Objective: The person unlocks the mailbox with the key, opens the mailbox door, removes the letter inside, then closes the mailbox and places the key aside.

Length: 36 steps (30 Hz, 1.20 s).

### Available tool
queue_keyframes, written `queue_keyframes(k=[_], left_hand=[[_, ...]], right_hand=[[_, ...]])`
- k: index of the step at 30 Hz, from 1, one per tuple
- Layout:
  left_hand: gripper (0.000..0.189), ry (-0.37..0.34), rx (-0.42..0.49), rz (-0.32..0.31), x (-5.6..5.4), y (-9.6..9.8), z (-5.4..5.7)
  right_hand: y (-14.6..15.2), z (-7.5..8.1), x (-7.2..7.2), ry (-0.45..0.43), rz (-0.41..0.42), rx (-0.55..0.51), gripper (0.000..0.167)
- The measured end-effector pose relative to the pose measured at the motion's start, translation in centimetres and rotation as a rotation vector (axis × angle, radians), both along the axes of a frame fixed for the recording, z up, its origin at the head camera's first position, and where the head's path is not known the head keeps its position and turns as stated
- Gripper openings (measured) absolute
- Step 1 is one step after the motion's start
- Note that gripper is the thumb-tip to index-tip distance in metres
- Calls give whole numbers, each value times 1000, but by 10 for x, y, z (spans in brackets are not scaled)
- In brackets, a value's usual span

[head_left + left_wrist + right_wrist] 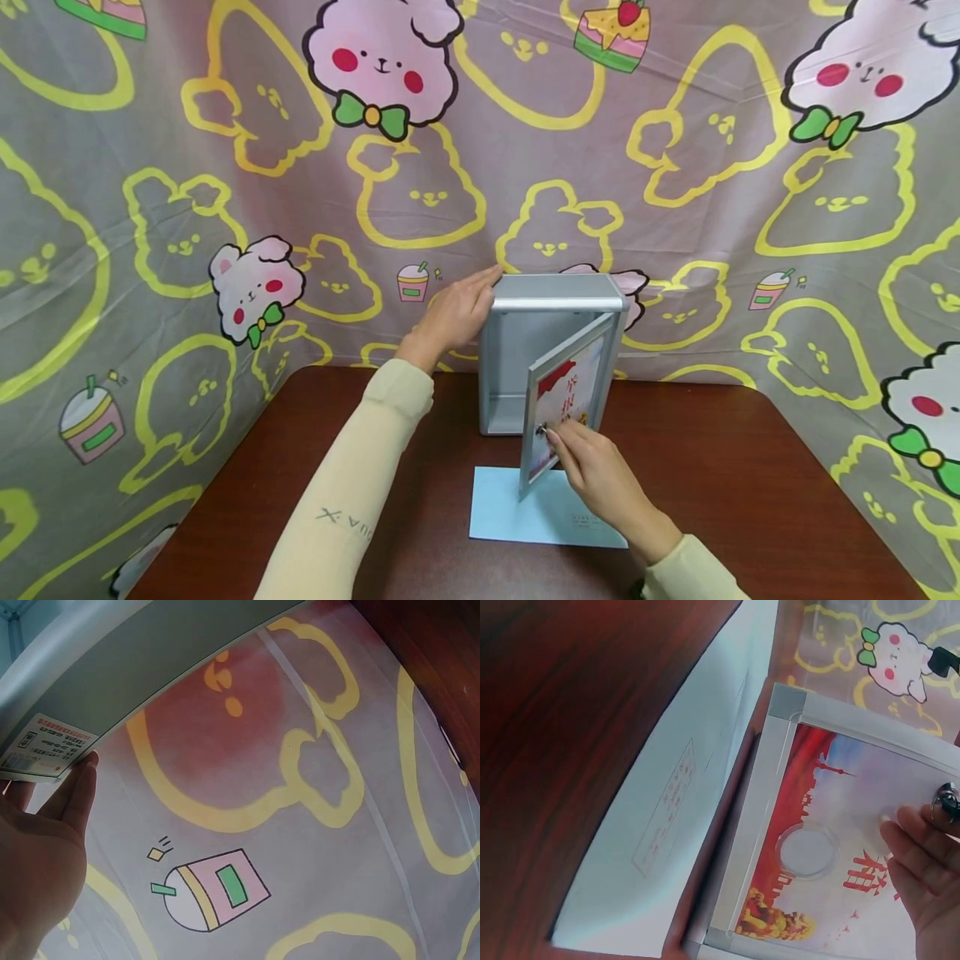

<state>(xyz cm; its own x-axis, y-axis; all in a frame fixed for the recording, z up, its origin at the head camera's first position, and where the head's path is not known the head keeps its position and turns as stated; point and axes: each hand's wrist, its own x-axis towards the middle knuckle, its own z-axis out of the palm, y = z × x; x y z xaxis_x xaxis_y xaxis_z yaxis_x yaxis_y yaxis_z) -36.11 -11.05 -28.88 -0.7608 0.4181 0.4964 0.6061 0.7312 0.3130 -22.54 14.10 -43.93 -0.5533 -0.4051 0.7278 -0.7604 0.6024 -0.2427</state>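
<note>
A grey metal box [557, 287] stands upright on the table, its front door [531, 417] swung outward on the right side. The door carries a printed panel with red characters, a round clear window [808, 852] and a golden lion. My left hand [457, 312] rests on the box's top left corner with fingers nearly straight; in the left wrist view its fingertips touch the box beside a white printed label [49, 746]. My right hand [603, 475] pinches a small key [546, 430] at the door's lock. The lock and a key ring [946, 801] are partly hidden by the fingers.
A light blue envelope [510, 508] with red print lies flat on the dark red wooden table [420, 517], below and in front of the open door. Close behind the box hangs a patterned cloth [420, 183] with cartoon figures.
</note>
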Motion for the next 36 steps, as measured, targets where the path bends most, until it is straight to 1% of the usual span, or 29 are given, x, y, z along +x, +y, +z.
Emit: queue_keyframes(k=[6,9,13,17,22,31,36], left_hand=[[55,-12,-8,7,-1,0,1],[55,-19,-7,9,0,0,0],[55,-16,1,14,0,0,0],[55,-14,4,11,0,0,1],[55,-21,2,19,2,0,0],[57,-37,1,31,2,0,-2],[55,-36,12,29,3,1,-1]], right_hand=[[-6,1,-4,38,-12,-11,9],[-10,3,-6,95,-27,1,7],[-16,5,-9,185,-66,49,15],[-21,7,-12,224,-93,74,18],[-26,6,-12,225,-116,91,18],[-35,-1,-16,227,-133,97,26],[-38,0,-20,201,-137,89,23]])
